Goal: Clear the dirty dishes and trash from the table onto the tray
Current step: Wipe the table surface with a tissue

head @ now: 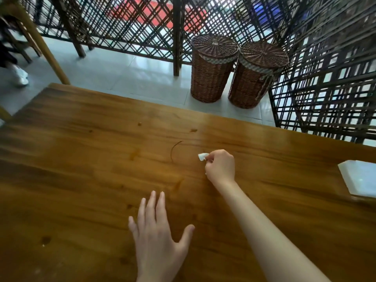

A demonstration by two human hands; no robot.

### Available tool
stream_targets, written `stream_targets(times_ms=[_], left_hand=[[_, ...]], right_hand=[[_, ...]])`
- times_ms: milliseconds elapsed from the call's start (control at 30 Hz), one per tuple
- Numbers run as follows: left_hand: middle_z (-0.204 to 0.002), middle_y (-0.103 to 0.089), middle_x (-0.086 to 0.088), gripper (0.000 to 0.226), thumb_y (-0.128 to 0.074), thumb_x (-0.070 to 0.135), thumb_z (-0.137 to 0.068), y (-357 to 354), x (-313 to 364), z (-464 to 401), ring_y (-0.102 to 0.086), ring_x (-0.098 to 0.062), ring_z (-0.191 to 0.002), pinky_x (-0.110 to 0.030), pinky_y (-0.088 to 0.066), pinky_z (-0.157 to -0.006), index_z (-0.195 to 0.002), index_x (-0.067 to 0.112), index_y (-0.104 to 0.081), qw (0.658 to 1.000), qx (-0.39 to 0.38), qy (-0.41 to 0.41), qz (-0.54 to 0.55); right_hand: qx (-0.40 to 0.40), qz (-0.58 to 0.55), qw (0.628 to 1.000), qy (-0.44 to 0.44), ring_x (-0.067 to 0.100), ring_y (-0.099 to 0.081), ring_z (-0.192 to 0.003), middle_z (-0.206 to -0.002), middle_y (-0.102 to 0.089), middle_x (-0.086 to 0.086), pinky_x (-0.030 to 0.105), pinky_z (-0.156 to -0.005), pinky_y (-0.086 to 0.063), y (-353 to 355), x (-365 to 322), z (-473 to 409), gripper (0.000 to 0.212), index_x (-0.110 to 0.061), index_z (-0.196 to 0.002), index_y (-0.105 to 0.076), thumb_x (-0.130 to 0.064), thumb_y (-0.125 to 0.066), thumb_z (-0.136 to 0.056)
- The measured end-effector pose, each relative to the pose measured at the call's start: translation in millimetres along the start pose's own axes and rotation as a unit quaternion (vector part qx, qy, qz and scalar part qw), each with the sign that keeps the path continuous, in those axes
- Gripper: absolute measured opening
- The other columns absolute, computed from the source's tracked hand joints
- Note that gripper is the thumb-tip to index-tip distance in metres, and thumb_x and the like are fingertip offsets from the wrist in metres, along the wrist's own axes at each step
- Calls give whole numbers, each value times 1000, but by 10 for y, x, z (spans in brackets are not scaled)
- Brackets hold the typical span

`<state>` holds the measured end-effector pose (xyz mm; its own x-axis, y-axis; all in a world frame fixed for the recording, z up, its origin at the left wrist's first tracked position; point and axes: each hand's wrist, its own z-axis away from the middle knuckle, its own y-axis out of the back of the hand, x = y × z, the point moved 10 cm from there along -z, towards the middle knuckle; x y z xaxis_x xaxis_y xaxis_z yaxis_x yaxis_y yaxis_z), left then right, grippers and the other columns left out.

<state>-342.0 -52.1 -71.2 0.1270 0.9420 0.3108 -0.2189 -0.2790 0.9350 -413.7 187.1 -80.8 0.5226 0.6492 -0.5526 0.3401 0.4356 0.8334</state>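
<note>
A big brown wooden table (81, 159) fills the lower part of the frame. Behind it, a dark criss-cross fence (142, 27) runs along the top and down the right side. Two tall wicker baskets (211, 68) with lids stand side by side on the pale floor in the upper middle, just touching each other. A white tray (360, 180) (only its corner shows) sits at the right edge of the frame, on the table. The left hand (156, 237) is at the bottom middle, flat and spread wide, holding nothing. The right hand (220, 166) is in the middle of the frame, its fingers curled and pinching a small white scrap of paper (202, 156) just above the table top, well apart from the tray.
</note>
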Motion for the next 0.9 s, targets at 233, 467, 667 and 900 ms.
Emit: stream_targets(times_ms=[233, 467, 667, 900], left_hand=[[-158, 6, 9, 101, -35, 83, -72, 261, -326, -489, 6, -16, -145, -48, -1, -116, -148, 31, 7, 998, -17, -60, -16], [-158, -3, 8, 104, -46, 80, -69, 429, -698, -882, -1, -18, -146, -50, -7, -115, -150, 30, -5, 997, -23, -79, 1], [-152, -31, 0, 104, -67, 71, -60, 447, -866, -1037, -26, -26, -142, -57, -20, -109, -145, 22, -35, 996, -31, -82, 1], [-146, -41, -6, 100, -75, 63, -58, 383, -764, -1025, -35, -31, -137, -61, -26, -105, -140, 16, -44, 995, -39, -93, 15]], right_hand=[[118, -73, 982, -124, 24, -65, -93, -93, -72, 9, 29, -80, -50, -4, -55, -120, 20, -5, -94, -74, -1, -57, -84], [136, -98, 977, -129, 22, -66, -93, -96, -72, 8, 31, -87, -52, -69, -190, -611, 14, -6, -94, -74, -6, -65, -84], [129, -103, 980, -111, 20, -64, -99, -103, -71, 7, 22, -86, -45, -145, -327, -780, 19, -8, -103, -72, -8, -65, -85], [25, -62, 995, -71, 18, -61, -101, -107, -69, 4, 20, -80, -43, -301, -492, -819, 20, -14, -101, -73, -8, -59, -88]])
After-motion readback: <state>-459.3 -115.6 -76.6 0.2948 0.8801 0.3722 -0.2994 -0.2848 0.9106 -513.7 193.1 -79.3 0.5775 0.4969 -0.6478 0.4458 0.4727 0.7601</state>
